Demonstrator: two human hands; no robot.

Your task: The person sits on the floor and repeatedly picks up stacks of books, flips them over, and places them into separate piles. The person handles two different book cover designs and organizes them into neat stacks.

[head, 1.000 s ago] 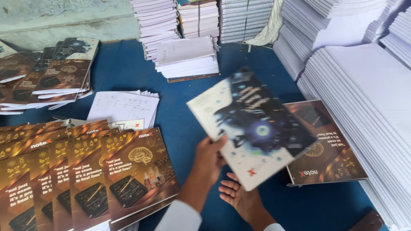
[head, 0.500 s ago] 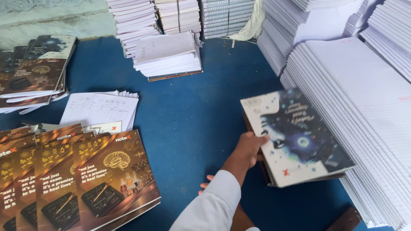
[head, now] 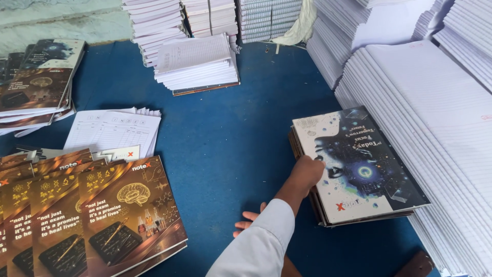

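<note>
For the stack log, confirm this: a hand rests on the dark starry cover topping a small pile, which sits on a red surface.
Not quite. The head view shows the surface is blue, not red. The rest holds: the left hand rests on the dark starry cover topping the small pile.

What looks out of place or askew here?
Nothing damaged. The dark cover on the right stack sits slightly skewed, the left hand at its edge. The brown covers lie fanned, not squared.
</note>
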